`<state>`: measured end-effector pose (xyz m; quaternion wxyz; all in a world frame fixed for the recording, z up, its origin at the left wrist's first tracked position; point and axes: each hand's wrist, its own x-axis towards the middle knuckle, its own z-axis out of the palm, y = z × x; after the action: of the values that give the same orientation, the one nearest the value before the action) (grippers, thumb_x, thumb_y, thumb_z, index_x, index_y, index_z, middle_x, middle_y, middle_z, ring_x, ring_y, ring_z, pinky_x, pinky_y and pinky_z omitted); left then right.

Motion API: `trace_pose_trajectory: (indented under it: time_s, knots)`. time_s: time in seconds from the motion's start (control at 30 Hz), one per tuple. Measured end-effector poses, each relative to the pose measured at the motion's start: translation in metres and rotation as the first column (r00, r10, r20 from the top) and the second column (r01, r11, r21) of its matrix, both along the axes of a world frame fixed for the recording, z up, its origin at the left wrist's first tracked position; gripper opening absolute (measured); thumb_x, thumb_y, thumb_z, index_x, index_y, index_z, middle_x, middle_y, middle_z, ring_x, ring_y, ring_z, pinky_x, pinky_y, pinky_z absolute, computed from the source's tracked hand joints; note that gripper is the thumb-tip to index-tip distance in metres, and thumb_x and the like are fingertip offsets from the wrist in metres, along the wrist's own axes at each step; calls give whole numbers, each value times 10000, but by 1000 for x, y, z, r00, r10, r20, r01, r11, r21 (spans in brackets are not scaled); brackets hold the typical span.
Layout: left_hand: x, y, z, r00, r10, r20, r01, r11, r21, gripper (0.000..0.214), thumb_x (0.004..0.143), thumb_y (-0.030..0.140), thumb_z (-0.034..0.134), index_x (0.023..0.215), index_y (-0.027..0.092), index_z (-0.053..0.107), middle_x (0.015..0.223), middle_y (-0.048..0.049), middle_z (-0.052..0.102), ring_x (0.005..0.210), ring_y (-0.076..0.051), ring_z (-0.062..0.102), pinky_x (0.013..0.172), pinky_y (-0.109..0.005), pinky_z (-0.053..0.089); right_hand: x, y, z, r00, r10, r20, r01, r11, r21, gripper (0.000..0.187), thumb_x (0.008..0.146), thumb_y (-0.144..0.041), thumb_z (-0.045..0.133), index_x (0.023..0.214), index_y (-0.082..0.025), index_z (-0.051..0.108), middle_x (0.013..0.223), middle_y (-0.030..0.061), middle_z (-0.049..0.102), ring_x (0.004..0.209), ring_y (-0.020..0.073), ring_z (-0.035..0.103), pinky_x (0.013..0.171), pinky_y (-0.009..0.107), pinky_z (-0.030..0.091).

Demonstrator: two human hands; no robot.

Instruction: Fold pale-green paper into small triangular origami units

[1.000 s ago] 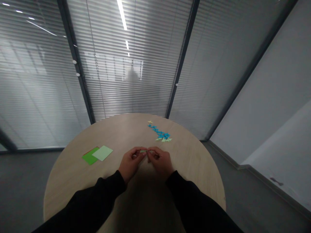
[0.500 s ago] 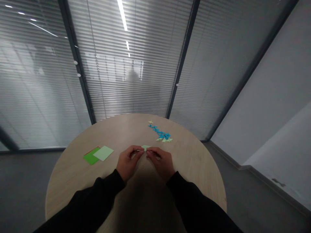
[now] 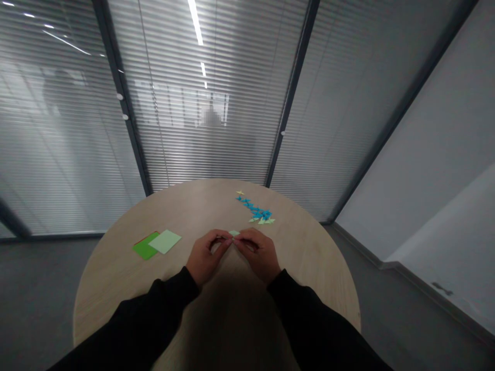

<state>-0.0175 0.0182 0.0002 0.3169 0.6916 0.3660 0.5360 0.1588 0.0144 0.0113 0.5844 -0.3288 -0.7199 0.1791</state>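
A small pale green paper piece [image 3: 234, 233] is pinched between the curled fingers of the left hand [image 3: 204, 256] and the right hand [image 3: 257, 253], held just above the round wooden counter [image 3: 305, 263]. Overlapping green paper sheets [image 3: 154, 244] are laid to the left; a row of folded blue paper pieces [image 3: 255, 210] is set ahead.

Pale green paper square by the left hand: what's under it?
The pale green paper square overlaps a darker green sheet, with a thin orange-red edge showing beneath that sheet. What lies directly under the square is covered and cannot be seen.
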Motion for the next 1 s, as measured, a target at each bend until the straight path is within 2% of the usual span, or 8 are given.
trace_pose_trajectory:
  time_s: [0.1, 0.2, 0.33, 0.4, 0.5, 0.63, 0.8, 1.0]
  knots:
    - [-1, 1, -1, 999, 3, -44, -2, 1000, 22, 170, 891, 332, 632, 984, 199, 684, 926, -51, 732, 857, -189, 678, 817, -339, 529, 2, 0, 3, 1000, 9, 18, -10, 999, 31, 65, 869, -256, 680, 844, -225, 731, 835, 37, 693, 773, 163, 665, 690, 270, 548]
    - [-1, 1, -1, 999, 14, -33, -13, 1000, 24, 160, 897, 340, 625, 946, 199, 682, 899, -46, 726, 847, -188, 670, 805, -338, 525, 3, 0, 4, 999, 36, 29, -37, 999, 8, 70, 870, -267, 677, 856, -230, 735, 873, 41, 699, 804, 167, 672, 718, 280, 555]
    - [-1, 0, -1, 999, 38, -3, -38, 999, 13, 148, 884, 341, 641, 916, 202, 681, 881, -40, 722, 841, -186, 667, 813, -337, 525, 4, -1, 4, 997, 78, 25, -75, 989, -125, 85, 856, -303, 690, 851, -233, 737, 860, 41, 715, 800, 177, 681, 727, 298, 571]
    - [0, 0, -1, 999, 28, 26, -28, 1000, 3, 144, 874, 339, 650, 902, 200, 676, 881, -42, 722, 839, -187, 670, 810, -334, 531, 4, 0, 2, 996, 87, -37, -92, 976, -196, 107, 835, -332, 707, 841, -229, 733, 850, 39, 718, 790, 179, 689, 722, 303, 583]
    - [0, 0, -1, 998, 8, 58, -9, 1000, 2, 130, 866, 325, 654, 890, 197, 669, 904, -50, 723, 859, -188, 674, 816, -329, 535, 2, 2, -4, 981, 119, -152, -159, 944, -290, 169, 795, -380, 737, 846, -219, 724, 893, 43, 732, 831, 188, 707, 761, 319, 594]
    - [0, 0, -1, 999, 30, 29, -31, 999, 30, 106, 870, 300, 646, 879, 199, 679, 912, -53, 726, 866, -190, 672, 823, -333, 529, 1, 4, -8, 970, 150, -191, -214, 900, -379, 204, 782, -392, 745, 867, -209, 720, 790, 28, 736, 724, 177, 705, 702, 310, 594]
    - [0, -2, 2, 996, 73, -48, -73, 997, -1, 150, 884, 333, 642, 909, 204, 714, 875, -43, 748, 805, -187, 676, 781, -327, 525, 2, 1, -1, 987, 118, -111, -146, 946, -290, 142, 828, -347, 708, 843, -206, 711, 835, 32, 708, 798, 176, 693, 748, 299, 582]
    - [1, -3, 4, 997, 82, 0, -82, 996, -21, 154, 849, 340, 674, 883, 194, 709, 836, -39, 746, 798, -190, 680, 774, -330, 536, 1, -3, 7, 994, 92, -54, -103, 967, -234, 129, 857, -335, 670, 840, -210, 698, 846, 28, 688, 800, 166, 678, 731, 284, 586]
